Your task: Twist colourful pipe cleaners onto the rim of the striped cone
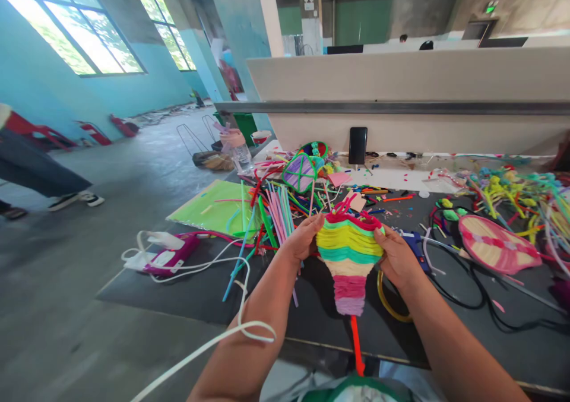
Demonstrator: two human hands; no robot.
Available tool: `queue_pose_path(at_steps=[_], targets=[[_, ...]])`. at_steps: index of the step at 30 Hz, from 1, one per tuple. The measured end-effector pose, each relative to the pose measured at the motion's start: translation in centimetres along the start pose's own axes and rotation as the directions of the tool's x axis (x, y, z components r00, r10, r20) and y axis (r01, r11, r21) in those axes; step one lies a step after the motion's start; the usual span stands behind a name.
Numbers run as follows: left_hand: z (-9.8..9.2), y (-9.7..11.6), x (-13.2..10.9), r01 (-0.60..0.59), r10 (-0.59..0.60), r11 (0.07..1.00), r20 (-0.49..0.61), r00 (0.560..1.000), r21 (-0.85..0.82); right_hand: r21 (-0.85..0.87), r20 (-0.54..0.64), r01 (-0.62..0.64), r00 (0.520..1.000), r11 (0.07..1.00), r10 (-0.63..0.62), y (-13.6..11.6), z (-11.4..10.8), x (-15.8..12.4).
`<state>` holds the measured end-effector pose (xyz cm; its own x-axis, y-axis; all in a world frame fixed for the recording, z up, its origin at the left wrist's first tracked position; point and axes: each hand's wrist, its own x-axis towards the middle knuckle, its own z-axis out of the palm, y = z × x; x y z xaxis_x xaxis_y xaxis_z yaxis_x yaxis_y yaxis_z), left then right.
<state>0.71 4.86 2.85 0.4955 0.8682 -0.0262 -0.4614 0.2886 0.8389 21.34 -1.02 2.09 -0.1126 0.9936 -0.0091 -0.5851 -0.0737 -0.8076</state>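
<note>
A striped pipe-cleaner craft piece [350, 247] is held up above the dark table, wide at the top and narrowing downward. Its bands run dark pink, mint, yellow, teal, cream, magenta and lilac, and an orange-red strip [357, 345] hangs from its lower end. My left hand [305, 239] pinches the upper left edge. On the upper right edge, my right hand [396, 256] is closed with the thumb on the front. Just beyond the left hand lie loose pipe cleaners [278, 212] in pink, lilac and green. A yellow tape roll [392, 301] is partly hidden by the right forearm.
A white cable [214, 345] crosses over my left forearm from a purple power strip [173, 256]. At right are a pink leaf-shaped craft [499, 241], black cables [472, 295] and tangled pipe cleaners. A phone [357, 145] leans against the partition [414, 81]. A person's legs [40, 164] show at left.
</note>
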Motion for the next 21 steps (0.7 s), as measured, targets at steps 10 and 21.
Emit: queue_pose_path(at_steps=[10, 21], targets=[[-0.13, 0.10, 0.11, 0.020, -0.021, 0.997, 0.019, 1.000, 0.077, 0.012, 0.008, -0.030, 1.000, 0.999, 0.030, -0.34, 0.74, -0.43], [0.15, 0.18, -0.08, 0.057, -0.056, 0.998, -0.035, 0.998, 0.028, -0.030, 0.007, -0.016, 1.000, 0.999, 0.017, -0.14, 0.40, -0.61]])
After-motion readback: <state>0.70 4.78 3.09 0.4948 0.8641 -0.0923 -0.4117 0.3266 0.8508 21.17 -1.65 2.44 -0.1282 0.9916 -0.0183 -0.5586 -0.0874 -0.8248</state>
